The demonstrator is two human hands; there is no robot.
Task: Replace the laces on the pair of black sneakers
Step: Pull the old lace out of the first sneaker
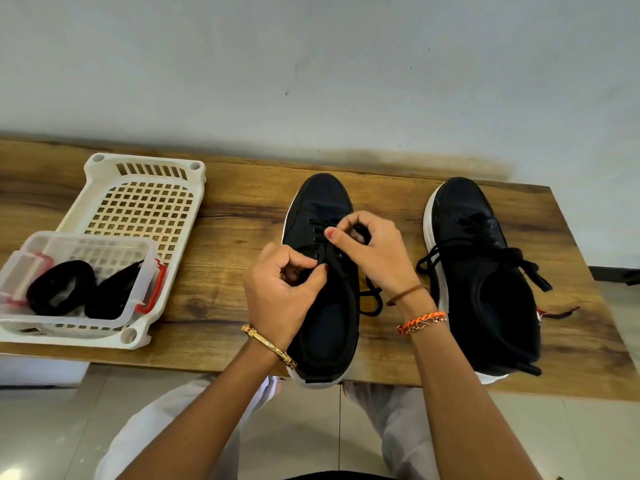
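**A:** What sits in the middle of the scene?

**B:** A black sneaker (323, 271) with a white sole, toe pointing away, on a wooden table (225, 237). Its black lace (341, 271) runs through the eyelets. Both hands work over it.

**A:** How are they gripping?

**B:** The left hand (280, 289) is curled, thumb and forefinger pinching the lace near the upper eyelets. The right hand (372, 252) is curled too, pinching the lace farther up the tongue.

**A:** Which step is this?

**B:** Likely working the lace through the eyelets; unthreading or threading, I cannot tell. The next move calls for easing one crossing at a time.

**A:** And around it?

**B:** A second sneaker (485, 271) lies to the right, laces loose. On the left, a white basket (145, 188) holds a clear box (145, 251) containing two black lace bundles (60, 289).
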